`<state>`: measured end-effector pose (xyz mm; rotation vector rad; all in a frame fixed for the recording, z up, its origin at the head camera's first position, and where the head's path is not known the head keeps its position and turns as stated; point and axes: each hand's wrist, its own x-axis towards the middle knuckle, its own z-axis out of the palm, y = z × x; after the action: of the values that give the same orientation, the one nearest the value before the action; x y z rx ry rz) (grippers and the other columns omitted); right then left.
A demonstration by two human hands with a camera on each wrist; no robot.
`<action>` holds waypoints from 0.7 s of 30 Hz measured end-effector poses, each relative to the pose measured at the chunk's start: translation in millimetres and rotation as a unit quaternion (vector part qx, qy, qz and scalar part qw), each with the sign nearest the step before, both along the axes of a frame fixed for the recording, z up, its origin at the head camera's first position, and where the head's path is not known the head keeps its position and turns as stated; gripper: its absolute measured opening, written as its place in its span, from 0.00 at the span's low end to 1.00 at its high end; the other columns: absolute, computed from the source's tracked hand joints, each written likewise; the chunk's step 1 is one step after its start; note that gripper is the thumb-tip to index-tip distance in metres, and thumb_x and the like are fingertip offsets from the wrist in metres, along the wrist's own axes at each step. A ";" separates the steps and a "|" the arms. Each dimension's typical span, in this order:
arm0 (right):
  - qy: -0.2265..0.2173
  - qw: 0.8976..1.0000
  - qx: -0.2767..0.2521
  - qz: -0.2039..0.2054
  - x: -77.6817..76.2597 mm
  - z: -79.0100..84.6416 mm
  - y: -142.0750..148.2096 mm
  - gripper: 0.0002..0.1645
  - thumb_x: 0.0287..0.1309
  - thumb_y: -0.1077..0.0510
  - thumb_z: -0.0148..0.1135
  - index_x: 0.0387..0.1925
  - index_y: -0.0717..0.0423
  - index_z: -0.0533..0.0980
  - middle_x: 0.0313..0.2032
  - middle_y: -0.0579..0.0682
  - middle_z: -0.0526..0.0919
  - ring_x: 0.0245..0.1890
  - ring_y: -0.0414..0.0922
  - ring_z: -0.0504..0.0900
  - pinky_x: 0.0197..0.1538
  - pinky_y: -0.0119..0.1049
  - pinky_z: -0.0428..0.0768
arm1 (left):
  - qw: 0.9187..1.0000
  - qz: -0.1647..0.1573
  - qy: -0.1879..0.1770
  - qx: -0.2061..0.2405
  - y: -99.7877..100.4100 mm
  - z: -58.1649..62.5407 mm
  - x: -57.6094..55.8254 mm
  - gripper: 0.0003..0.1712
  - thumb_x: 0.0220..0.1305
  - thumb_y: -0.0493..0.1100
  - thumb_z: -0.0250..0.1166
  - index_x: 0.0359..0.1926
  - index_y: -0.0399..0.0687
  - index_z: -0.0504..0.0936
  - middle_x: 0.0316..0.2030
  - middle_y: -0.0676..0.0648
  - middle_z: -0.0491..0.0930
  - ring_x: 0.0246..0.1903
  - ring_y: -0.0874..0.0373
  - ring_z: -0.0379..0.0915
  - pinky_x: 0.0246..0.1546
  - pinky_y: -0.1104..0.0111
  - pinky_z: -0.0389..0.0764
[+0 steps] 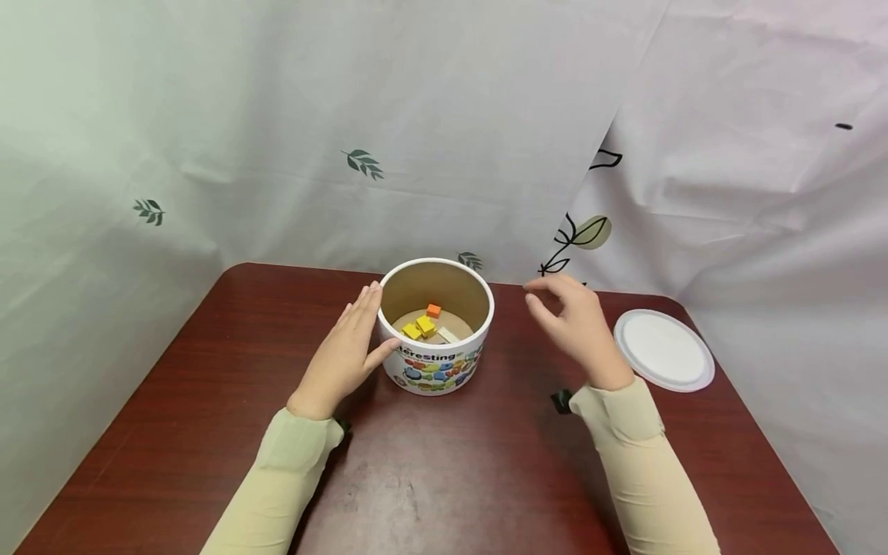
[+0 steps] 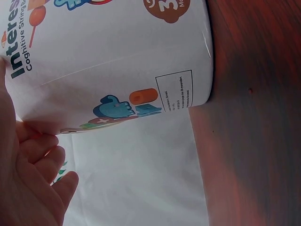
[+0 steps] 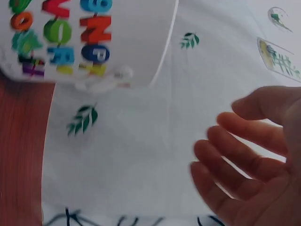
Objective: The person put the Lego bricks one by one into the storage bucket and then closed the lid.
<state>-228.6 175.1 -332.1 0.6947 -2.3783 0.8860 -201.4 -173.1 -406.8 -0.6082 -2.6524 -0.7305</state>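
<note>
A white round tub (image 1: 437, 370) with coloured pictures and lettering stands upright on the table, without its lid. Inside lie two yellow blocks (image 1: 419, 327), an orange block (image 1: 433, 311) and a whitish piece (image 1: 447, 334). My left hand (image 1: 341, 347) rests against the tub's left side, its fingers long by the rim and the thumb toward the front; the left wrist view shows these fingers (image 2: 56, 160) beside the printed wall. To the right of the tub my right hand (image 1: 572, 320) hovers apart from it, fingers loosely bent with nothing between them.
The white round lid (image 1: 664, 350) lies at the table's right side, beyond my right wrist. A dark red-brown wooden table (image 1: 416, 478) bears everything. Behind it hangs a pale cloth (image 1: 444, 116) with leaf prints. A small dark object (image 1: 562, 401) shows by the right cuff.
</note>
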 end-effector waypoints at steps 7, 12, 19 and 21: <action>-0.059 0.997 0.052 -0.028 15.4 -9.6 37.6 0.10 0.63 0.63 0.65 0.45 0.60 0.84 0.43 0.54 0.85 0.48 0.53 0.81 0.52 0.48 0.76 | 1.000 -0.004 0.010 -0.004 0.7 -1.9 -1.1 0.53 0.69 0.58 0.65 0.80 0.37 0.49 0.78 0.39 0.50 0.78 0.46 0.44 0.75 0.46 0.52; -0.129 0.989 0.050 -0.060 17.4 -12.5 62.4 0.14 0.68 0.57 0.63 0.50 0.60 0.82 0.50 0.60 0.83 0.55 0.58 0.79 0.56 0.56 0.74 | 1.000 0.001 0.013 -0.009 -0.1 -1.2 -0.2 0.52 0.69 0.58 0.66 0.79 0.37 0.50 0.78 0.39 0.51 0.78 0.45 0.45 0.75 0.46 0.53; -0.190 0.975 0.051 -0.099 17.5 -20.4 85.6 0.19 0.72 0.53 0.59 0.54 0.63 0.80 0.54 0.65 0.81 0.53 0.63 0.79 0.56 0.61 0.77 | 1.000 0.007 0.016 -0.021 -0.8 2.8 2.2 0.53 0.68 0.58 0.66 0.79 0.37 0.51 0.78 0.39 0.52 0.78 0.45 0.45 0.75 0.46 0.52; -0.204 0.972 0.055 -0.107 17.0 -24.6 90.2 0.19 0.72 0.54 0.58 0.54 0.64 0.80 0.53 0.65 0.81 0.53 0.63 0.80 0.56 0.61 0.78 | 1.000 0.007 0.017 -0.026 -1.0 3.2 2.7 0.53 0.68 0.59 0.66 0.79 0.37 0.50 0.78 0.39 0.51 0.78 0.45 0.45 0.75 0.46 0.52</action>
<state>-211.5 265.3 -356.7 0.3039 -2.8178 0.8732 -198.7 -174.0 -403.6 -0.6081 -2.6485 -0.6443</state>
